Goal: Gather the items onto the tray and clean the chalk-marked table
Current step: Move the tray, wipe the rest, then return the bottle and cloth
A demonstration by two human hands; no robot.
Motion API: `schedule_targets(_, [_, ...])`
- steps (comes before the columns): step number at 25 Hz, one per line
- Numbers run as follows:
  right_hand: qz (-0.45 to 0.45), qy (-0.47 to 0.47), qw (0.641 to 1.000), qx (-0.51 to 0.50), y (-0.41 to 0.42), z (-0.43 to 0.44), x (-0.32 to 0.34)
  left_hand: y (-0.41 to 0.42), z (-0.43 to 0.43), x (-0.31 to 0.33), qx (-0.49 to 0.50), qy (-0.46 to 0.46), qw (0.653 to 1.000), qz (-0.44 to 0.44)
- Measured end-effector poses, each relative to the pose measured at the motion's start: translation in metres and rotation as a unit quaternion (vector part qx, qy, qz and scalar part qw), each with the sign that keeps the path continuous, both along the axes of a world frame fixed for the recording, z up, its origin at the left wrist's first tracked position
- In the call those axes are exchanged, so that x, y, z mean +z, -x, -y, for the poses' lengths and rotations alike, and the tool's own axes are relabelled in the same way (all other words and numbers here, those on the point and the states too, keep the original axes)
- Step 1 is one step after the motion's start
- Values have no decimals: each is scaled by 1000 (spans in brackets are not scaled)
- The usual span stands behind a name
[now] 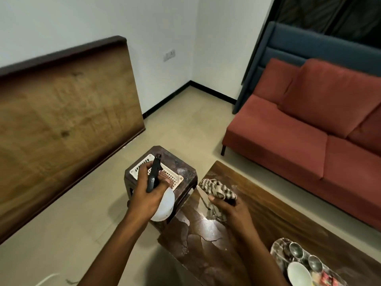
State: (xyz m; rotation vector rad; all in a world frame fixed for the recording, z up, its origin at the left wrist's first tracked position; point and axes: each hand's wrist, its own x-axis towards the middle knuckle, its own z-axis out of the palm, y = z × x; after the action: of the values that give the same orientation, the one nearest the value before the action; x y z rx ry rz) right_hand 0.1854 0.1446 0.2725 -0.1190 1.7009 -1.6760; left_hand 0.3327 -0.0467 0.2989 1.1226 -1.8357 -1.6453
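Observation:
My left hand (147, 191) grips a white spray bottle (165, 207) by its black trigger head (153, 174), held over the small dark stool (181, 162). In my right hand (231, 207) is a bunched black-and-white striped cloth (218, 187), gripped just above the near-left end of the long wooden table (268, 207). The tabletop shines and shows pale smears near the cloth. A marbled tray (277, 247) at the table's near right holds steel cups (296, 249), a white bowl (299, 275) and small items.
A white slotted basket (175, 179) sits on the stool. A red sofa (309, 129) stands beyond the table on the right. A large wooden board (61, 112) leans at the left. Beige floor lies between them.

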Motion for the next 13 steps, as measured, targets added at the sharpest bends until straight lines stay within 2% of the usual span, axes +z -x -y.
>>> schedule_targets(2, [-69, -7, 998, 8, -3, 22, 4, -8, 24, 3, 8, -3, 1000, -15])
schedule_targets(5, [-120, -19, 993, -2, -11, 62, -2, -14, 71, -4, -11, 17, 999, -29])
schedule_targets(9, [-105, -38, 994, -23, -19, 117, -16, -16, 139, -27, -23, 70, 996, 49])
schedule_targets(13, [-101, -59, 991, -62, -34, 177, -23, -19, 214, -38, -83, 84, 988, 104])
